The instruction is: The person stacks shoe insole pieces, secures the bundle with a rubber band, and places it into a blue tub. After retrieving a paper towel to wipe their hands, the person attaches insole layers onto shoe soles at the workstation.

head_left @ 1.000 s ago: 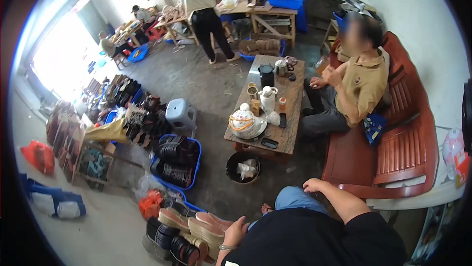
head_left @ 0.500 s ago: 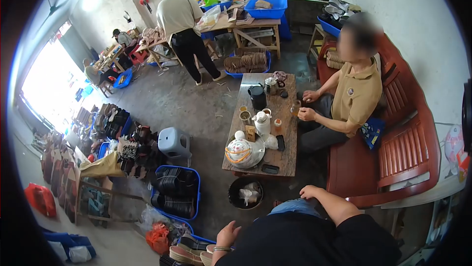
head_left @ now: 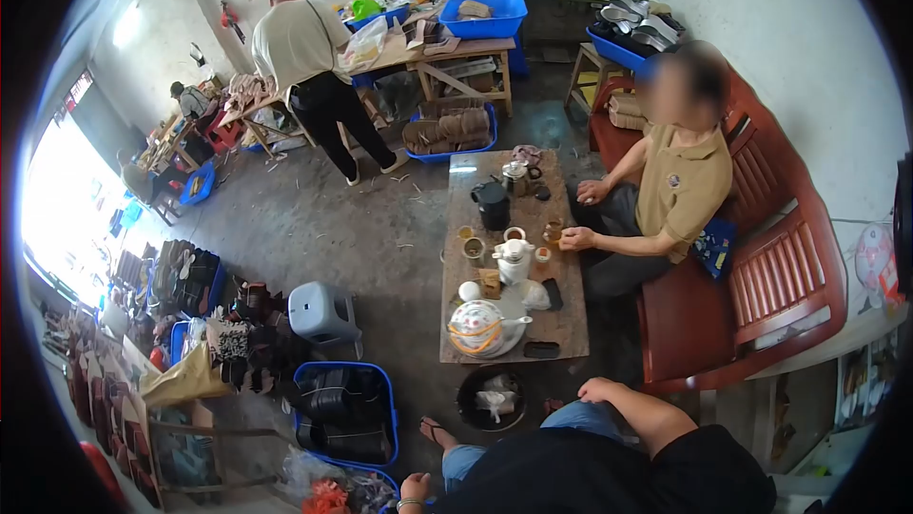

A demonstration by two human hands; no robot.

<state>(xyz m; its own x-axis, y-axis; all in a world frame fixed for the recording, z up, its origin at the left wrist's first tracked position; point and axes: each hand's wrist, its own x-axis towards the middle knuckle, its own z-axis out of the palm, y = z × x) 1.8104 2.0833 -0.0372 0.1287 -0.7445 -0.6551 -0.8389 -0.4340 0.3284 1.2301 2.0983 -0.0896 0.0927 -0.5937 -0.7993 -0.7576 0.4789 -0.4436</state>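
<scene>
My right hand (head_left: 599,390) lies on my right knee, over blue denim shorts (head_left: 582,419), fingers loosely bent and holding nothing visible. Low at the frame's bottom edge is my left hand (head_left: 415,488), with a bangle at the wrist; its fingers are too small and turned away to make out. Beside it are a blue basket (head_left: 393,419) of dark shoe parts and a clear plastic bag (head_left: 314,462). Ahead of me stands a low tea table (head_left: 466,200) bearing a floral teapot (head_left: 478,326), a white pot (head_left: 514,262) and a black jug (head_left: 491,205).
A seated person (head_left: 685,186) on the red wooden bench (head_left: 685,333) has a hand at a glass cup (head_left: 553,232). Another person (head_left: 300,48) stands at a workbench (head_left: 409,55). A grey stool (head_left: 321,310) and a black bin (head_left: 490,400) stand on the floor.
The view has shifted, and my left foot now shows. My left hand has moved down and left towards the bottom edge. The seated person's cup is now at the table top.
</scene>
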